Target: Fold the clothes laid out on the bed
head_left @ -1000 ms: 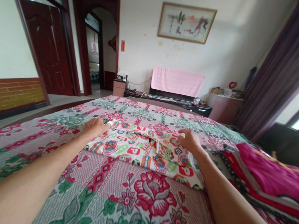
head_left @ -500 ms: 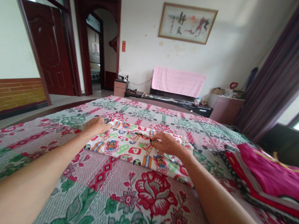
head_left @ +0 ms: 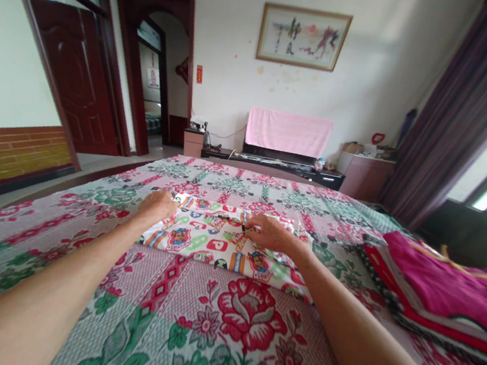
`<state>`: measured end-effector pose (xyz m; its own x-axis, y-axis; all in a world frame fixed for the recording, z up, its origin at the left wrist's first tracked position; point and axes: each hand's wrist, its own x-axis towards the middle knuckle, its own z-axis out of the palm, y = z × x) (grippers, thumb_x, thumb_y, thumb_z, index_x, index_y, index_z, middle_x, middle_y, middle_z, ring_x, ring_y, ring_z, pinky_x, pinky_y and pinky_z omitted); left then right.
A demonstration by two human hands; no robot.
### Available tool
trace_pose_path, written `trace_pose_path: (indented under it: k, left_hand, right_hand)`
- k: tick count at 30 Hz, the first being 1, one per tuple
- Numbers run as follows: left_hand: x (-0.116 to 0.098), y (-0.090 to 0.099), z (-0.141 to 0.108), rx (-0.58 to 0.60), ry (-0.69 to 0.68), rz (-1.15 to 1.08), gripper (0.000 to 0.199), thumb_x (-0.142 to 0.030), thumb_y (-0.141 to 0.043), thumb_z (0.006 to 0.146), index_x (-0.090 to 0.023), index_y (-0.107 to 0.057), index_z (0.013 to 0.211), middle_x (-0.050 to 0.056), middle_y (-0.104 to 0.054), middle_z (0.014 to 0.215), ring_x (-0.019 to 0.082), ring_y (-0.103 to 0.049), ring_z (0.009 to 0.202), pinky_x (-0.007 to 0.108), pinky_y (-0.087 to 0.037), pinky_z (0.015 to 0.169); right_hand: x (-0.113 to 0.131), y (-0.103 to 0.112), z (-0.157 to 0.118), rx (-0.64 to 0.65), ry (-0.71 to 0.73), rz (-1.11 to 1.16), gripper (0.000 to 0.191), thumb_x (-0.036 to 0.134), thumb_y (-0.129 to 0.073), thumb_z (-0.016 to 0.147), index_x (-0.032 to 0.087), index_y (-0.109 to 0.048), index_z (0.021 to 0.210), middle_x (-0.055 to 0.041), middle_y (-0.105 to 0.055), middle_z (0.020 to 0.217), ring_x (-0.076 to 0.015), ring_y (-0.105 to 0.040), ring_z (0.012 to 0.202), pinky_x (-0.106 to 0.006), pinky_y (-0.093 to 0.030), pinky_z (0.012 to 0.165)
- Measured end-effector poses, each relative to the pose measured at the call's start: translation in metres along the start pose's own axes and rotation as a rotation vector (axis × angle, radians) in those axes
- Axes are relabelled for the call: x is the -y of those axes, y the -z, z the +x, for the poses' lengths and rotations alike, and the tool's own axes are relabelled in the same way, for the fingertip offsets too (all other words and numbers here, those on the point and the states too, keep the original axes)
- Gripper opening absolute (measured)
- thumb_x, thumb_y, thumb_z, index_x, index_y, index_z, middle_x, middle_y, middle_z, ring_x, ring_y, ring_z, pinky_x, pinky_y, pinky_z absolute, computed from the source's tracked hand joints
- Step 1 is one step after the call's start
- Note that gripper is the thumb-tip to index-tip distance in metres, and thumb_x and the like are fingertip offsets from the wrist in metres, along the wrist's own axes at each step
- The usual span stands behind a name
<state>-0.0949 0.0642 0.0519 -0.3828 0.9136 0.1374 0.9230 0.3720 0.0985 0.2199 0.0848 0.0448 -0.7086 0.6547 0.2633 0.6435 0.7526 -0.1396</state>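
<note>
A white cloth with colourful cartoon prints point(head_left: 204, 240) lies folded in a wide strip on the flowered bedspread point(head_left: 161, 327). At its far left corner is my left hand point(head_left: 157, 206), its fingers closed on the cloth's edge. My right hand point(head_left: 266, 232) rests over the right half, with thumb and fingers pinched on the fabric near its upper fold. The right end of the cloth is partly hidden behind my right hand and wrist.
A stack of folded clothes point(head_left: 448, 293), magenta on top, sits at the bed's right side. Beyond the bed stand a low black cabinet point(head_left: 272, 165), a pink towel point(head_left: 288, 131) over something dark, and a pinkish cabinet point(head_left: 365, 177).
The view has shifted slightly. Both hands stay at nearly the same places on the cloth, and the fingers of the left have moved a little at the corner.
</note>
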Motion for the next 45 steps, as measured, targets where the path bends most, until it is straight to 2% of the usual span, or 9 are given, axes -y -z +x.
trace_pose_path:
  k: [5,12,21,25,29,34,38,41,45]
  left_hand:
    - [0.004,-0.005,0.006,0.014,-0.013,-0.031,0.051,-0.051,-0.039,0.081,-0.014,-0.072,0.09,0.021,-0.07,0.1,0.033,-0.065,0.096,0.035,-0.048,0.073]
    - [-0.007,0.007,-0.003,-0.111,-0.015,-0.05,0.042,-0.045,-0.038,0.082,-0.019,-0.07,0.087,0.015,-0.071,0.097,0.03,-0.065,0.09,0.033,-0.047,0.067]
    - [-0.092,0.05,-0.04,-0.207,-0.278,0.13,0.036,-0.025,-0.039,0.085,-0.012,-0.07,0.097,0.02,-0.069,0.095,0.032,-0.066,0.092,0.035,-0.05,0.07]
    - [-0.134,0.044,-0.062,-0.127,-0.391,0.176,0.036,-0.012,-0.037,0.083,-0.01,-0.071,0.097,0.023,-0.069,0.095,0.032,-0.067,0.091,0.035,-0.051,0.069]
    - [-0.155,0.028,-0.075,-0.021,-0.415,0.167,0.034,-0.012,-0.042,0.083,-0.01,-0.072,0.099,0.024,-0.069,0.094,0.031,-0.067,0.092,0.034,-0.05,0.069]
    - [-0.14,0.027,-0.065,-0.081,-0.441,0.047,0.037,-0.04,-0.045,0.085,-0.018,-0.074,0.087,0.016,-0.071,0.092,0.027,-0.066,0.089,0.032,-0.048,0.069]
    - [-0.108,0.027,-0.052,-0.109,-0.403,-0.008,0.038,-0.042,-0.042,0.085,-0.022,-0.072,0.074,0.008,-0.072,0.08,0.023,-0.066,0.08,0.029,-0.045,0.069]
    - [-0.086,0.01,-0.047,-0.105,-0.504,-0.065,0.029,-0.035,-0.047,0.083,-0.023,-0.073,0.08,0.006,-0.072,0.081,0.021,-0.065,0.081,0.028,-0.045,0.072]
    - [-0.072,-0.019,-0.046,-0.14,-0.723,-0.214,0.031,-0.038,-0.051,0.083,-0.022,-0.072,0.099,0.007,-0.069,0.105,0.02,-0.063,0.098,0.028,-0.045,0.087]
  right_hand:
    - [-0.005,-0.001,0.001,0.011,-0.01,0.061,0.024,0.013,-0.053,0.075,0.017,-0.072,0.089,-0.0053,-0.07,0.091,-0.0163,-0.06,0.085,-0.025,-0.042,0.077]
    - [-0.005,0.009,-0.001,-0.097,-0.237,0.194,0.031,0.016,-0.049,0.078,0.016,-0.07,0.101,-0.0063,-0.072,0.095,-0.016,-0.063,0.08,-0.024,-0.044,0.072]
    - [-0.004,0.015,0.0,-0.127,-0.236,0.167,0.028,0.013,-0.045,0.078,0.016,-0.071,0.089,-0.0029,-0.07,0.084,-0.0125,-0.058,0.071,-0.02,-0.037,0.062]
    - [-0.004,0.013,-0.002,-0.085,-0.232,0.138,0.026,0.011,-0.046,0.076,0.016,-0.071,0.081,-0.0006,-0.067,0.073,-0.0108,-0.052,0.064,-0.02,-0.032,0.057]
    - [-0.006,0.009,-0.001,-0.051,-0.199,0.128,0.028,0.011,-0.046,0.074,0.015,-0.072,0.082,-0.0011,-0.068,0.074,-0.0122,-0.054,0.067,-0.021,-0.033,0.059]
    - [-0.007,0.007,0.002,-0.041,-0.175,0.071,0.027,0.012,-0.045,0.075,0.016,-0.071,0.079,-0.0014,-0.068,0.074,-0.0119,-0.052,0.065,-0.022,-0.032,0.058]
    - [-0.001,0.01,0.003,-0.03,-0.177,0.04,0.027,0.011,-0.045,0.076,0.015,-0.071,0.08,-0.0036,-0.069,0.077,-0.0123,-0.053,0.066,-0.022,-0.035,0.06]
    - [0.005,0.012,0.003,-0.059,-0.198,0.094,0.031,0.012,-0.043,0.081,0.016,-0.069,0.097,-0.007,-0.071,0.089,-0.0144,-0.059,0.074,-0.023,-0.039,0.066]
    - [0.011,0.012,0.004,-0.065,-0.174,0.146,0.04,0.013,-0.041,0.084,0.011,-0.059,0.119,-0.0132,-0.069,0.106,-0.0198,-0.063,0.092,-0.028,-0.045,0.08]
